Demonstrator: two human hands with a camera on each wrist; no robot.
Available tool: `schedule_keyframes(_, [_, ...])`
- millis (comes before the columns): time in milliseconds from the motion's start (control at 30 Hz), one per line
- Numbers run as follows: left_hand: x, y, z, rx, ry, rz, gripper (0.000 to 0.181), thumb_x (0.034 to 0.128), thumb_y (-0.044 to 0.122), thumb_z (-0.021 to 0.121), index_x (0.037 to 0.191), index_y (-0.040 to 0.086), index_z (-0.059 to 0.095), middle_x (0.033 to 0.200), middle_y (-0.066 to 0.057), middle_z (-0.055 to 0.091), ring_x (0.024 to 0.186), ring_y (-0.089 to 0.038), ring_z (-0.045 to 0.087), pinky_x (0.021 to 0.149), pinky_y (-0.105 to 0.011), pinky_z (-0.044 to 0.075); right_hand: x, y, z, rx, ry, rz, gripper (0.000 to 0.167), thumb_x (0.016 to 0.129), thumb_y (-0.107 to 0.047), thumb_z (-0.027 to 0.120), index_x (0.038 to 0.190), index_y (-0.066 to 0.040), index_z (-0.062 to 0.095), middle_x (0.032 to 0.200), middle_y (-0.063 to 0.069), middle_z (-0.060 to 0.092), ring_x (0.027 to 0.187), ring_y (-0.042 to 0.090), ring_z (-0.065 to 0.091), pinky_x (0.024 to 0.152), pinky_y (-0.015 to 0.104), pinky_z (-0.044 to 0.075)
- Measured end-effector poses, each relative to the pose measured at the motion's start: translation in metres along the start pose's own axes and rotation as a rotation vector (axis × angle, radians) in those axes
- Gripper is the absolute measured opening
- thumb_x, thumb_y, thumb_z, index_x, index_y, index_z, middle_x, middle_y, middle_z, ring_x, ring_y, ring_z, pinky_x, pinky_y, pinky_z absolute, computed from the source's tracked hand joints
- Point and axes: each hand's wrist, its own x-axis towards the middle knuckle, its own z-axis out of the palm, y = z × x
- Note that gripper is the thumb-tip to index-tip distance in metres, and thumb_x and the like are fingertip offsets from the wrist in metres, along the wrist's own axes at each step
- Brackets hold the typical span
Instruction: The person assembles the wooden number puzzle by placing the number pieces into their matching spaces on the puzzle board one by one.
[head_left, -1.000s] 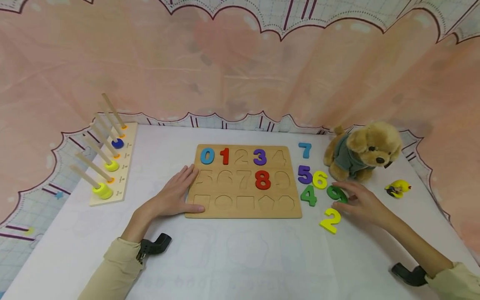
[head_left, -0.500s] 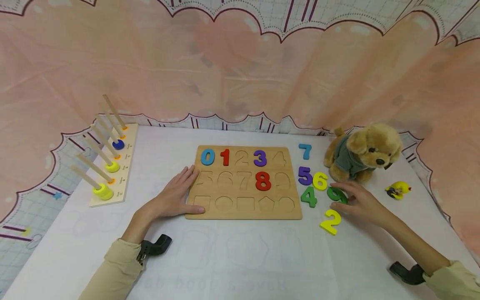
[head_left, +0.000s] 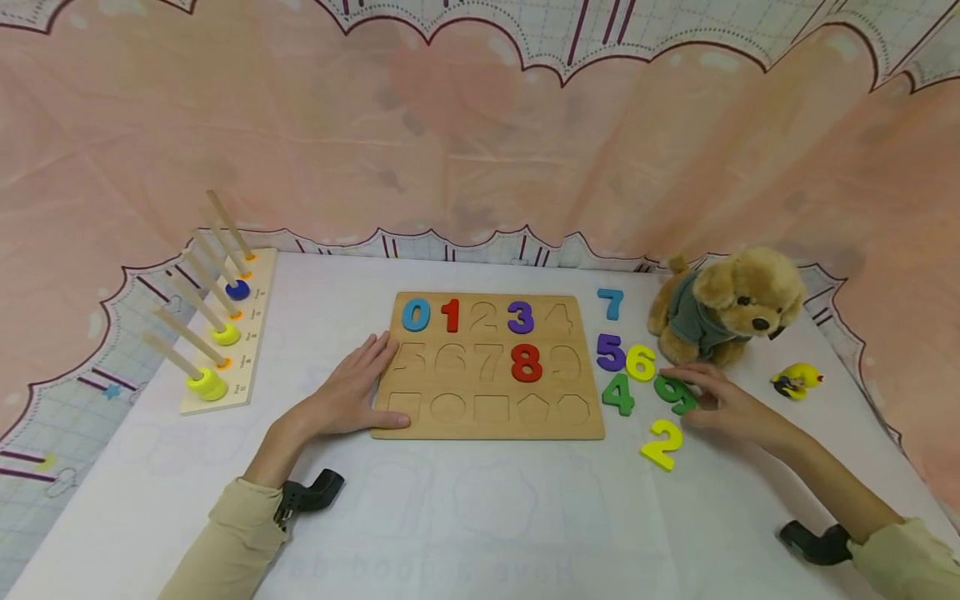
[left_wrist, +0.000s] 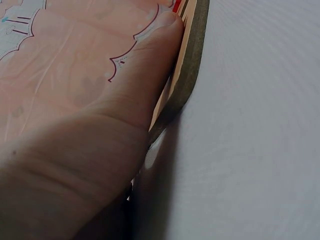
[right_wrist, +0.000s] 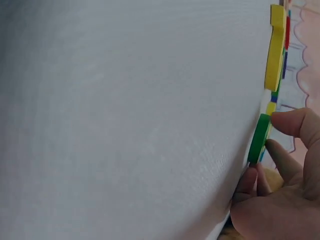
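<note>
My left hand [head_left: 348, 387] rests at the left edge of a wooden number puzzle board [head_left: 491, 421], fingers stretched along the edge. Its thumb lies on the front left corner, seen close in the left wrist view on the board's edge [left_wrist: 192, 60]. Seated in the board are a blue 0, red 1, purple 3 and red 8. To the right, my right hand [head_left: 731, 408] pinches a green number 9 [head_left: 667, 387] between thumb and forefinger. That piece, tilted from upright reading, stays at table level; the right wrist view shows the green number 9 [right_wrist: 258, 139] edge-on by the fingertips.
Loose numbers lie near the board: blue 7 [head_left: 611, 304], purple 5 [head_left: 611, 352], yellow 6 [head_left: 641, 363], green 4 [head_left: 618, 394], yellow 2 [head_left: 662, 445]. A plush dog [head_left: 723, 304] sits behind the right hand, a yellow duck [head_left: 797, 379] beside it. A peg stacker [head_left: 240, 379] stands left.
The green 9 has turned slightly under my right hand's fingers, and the thumb has shifted a little to the right. The left hand and board hold still.
</note>
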Motion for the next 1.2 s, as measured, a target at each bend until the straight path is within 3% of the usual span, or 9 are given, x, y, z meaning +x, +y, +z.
schedule_keyframes(133, [-0.0002, 0.0002, -0.0004, -0.003, -0.002, -0.001, 0.116, 0.074, 0.058, 0.075, 0.156, 0.004, 0.012, 0.164, -0.017, 0.003, 0.152, -0.038, 0.0, 0.121, -0.06, 0.006, -0.0004, 0.0042, -0.0009, 0.079, -0.034, 0.001, 0.064, 0.087, -0.009, 0.063, 0.146, -0.007, 0.04, 0.146, 0.024, 0.028, 0.126, 0.038, 0.032, 0.099, 0.045, 0.042])
schedule_keyframes(233, [-0.0003, 0.0, -0.0006, -0.002, -0.002, 0.002, 0.116, 0.0743, 0.058, 0.074, 0.156, 0.004, 0.012, 0.164, -0.017, 0.003, 0.152, -0.038, 0.0, 0.121, -0.059, 0.006, -0.0002, 0.007, -0.0012, 0.126, -0.053, 0.009, 0.066, 0.087, -0.006, 0.062, 0.148, -0.007, 0.037, 0.148, 0.026, 0.024, 0.128, 0.039, 0.029, 0.102, 0.062, 0.036])
schedule_keyframes(800, [0.0002, -0.002, 0.0004, 0.004, 0.005, 0.014, 0.116, 0.0748, 0.057, 0.074, 0.156, 0.004, 0.011, 0.164, -0.018, 0.003, 0.152, -0.039, 0.0, 0.121, -0.06, 0.006, 0.002, 0.0086, -0.0039, 0.182, -0.093, 0.039, 0.07, 0.087, -0.008, 0.065, 0.149, -0.006, 0.033, 0.151, 0.029, 0.018, 0.133, 0.045, 0.023, 0.107, 0.072, 0.026])
schedule_keyframes(933, [0.0002, -0.0021, 0.0007, 0.002, 0.004, 0.012, 0.116, 0.075, 0.058, 0.074, 0.156, 0.004, 0.011, 0.164, -0.017, 0.003, 0.152, -0.039, 0.0, 0.121, -0.06, 0.006, 0.0023, 0.0096, -0.0039, 0.149, -0.085, 0.054, 0.068, 0.087, -0.014, 0.067, 0.147, -0.008, 0.037, 0.15, 0.025, 0.022, 0.132, 0.042, 0.026, 0.108, 0.053, 0.038])
schedule_keyframes(1100, [-0.0001, -0.0016, 0.0001, 0.004, 0.001, 0.011, 0.116, 0.075, 0.058, 0.074, 0.156, 0.004, 0.011, 0.164, -0.017, 0.003, 0.152, -0.039, 0.0, 0.121, -0.059, 0.006, 0.0025, 0.0073, -0.0041, 0.12, -0.059, 0.068, 0.066, 0.087, -0.02, 0.07, 0.144, -0.007, 0.041, 0.146, 0.021, 0.032, 0.129, 0.037, 0.035, 0.103, 0.043, 0.042])
schedule_keyframes(1200, [-0.0003, -0.0015, -0.0003, 0.005, 0.002, 0.013, 0.116, 0.0751, 0.058, 0.074, 0.156, 0.004, 0.011, 0.164, -0.018, 0.003, 0.152, -0.039, 0.0, 0.121, -0.06, 0.006, 0.0021, 0.0023, -0.0058, 0.108, -0.026, 0.071, 0.066, 0.086, -0.021, 0.071, 0.142, -0.005, 0.04, 0.14, 0.02, 0.042, 0.119, 0.019, 0.048, 0.095, 0.029, 0.048])
